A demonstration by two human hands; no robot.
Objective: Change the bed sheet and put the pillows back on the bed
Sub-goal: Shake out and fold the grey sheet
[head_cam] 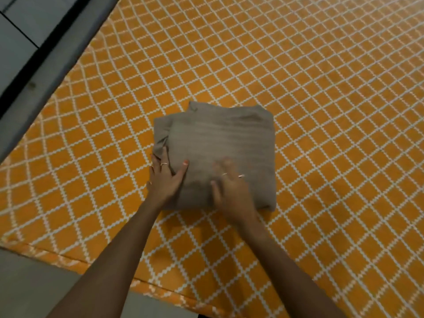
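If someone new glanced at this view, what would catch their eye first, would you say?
The bright orange sheet with a white diamond lattice fills nearly the whole view. At its middle lies a folded grey-brown cloth, plain against the pattern. Both hands reach in from the bottom: the left hand grips the bundle's near left corner, thumb on top, and the right hand, blurred, rests on its near edge; both wear rings.

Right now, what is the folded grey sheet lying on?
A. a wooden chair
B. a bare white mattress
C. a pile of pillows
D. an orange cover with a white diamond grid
D: the folded grey sheet lies flat on the orange cover with a white diamond grid, with the left hand at its near left corner and the right hand on top of it.
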